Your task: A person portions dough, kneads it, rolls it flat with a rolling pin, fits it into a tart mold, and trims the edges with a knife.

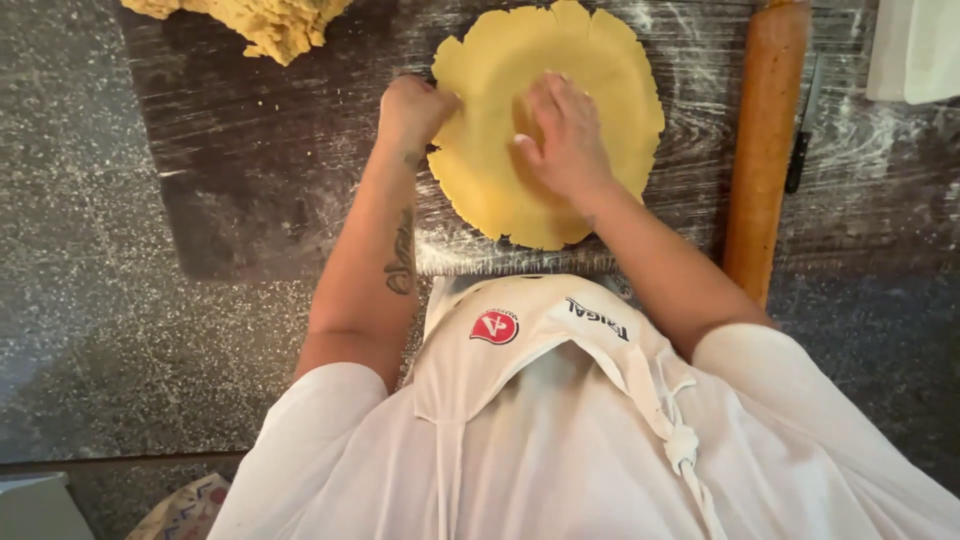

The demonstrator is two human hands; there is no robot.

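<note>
A: Nearest the camera is the white apron (pixel 560 440), and past it both forearms reach out to the dark floured board (pixel 260 170).

B: Where's the dough?

A: The rolled yellow dough round (pixel 500 130) lies flat on the far middle of the board, left of the wooden rolling pin (pixel 762 140). The right hand (pixel 565 135) rests on top of it, fingers spread and pressed flat. The left hand (pixel 412 110) is curled at the round's left edge, fingers closed together, seemingly pinching the rim, though the grip itself is hidden.

B: How should that be handled?

A: I'd judge gently: keep the flat palm light and lift the edge evenly, since the far rim already looks cracked.

B: Does it point anywhere?

A: Hardly; it's nearly circular, slightly longer from near to far. The pin's long axis also runs near to far. A rough dough lump (pixel 270 22) sits far left.
</note>
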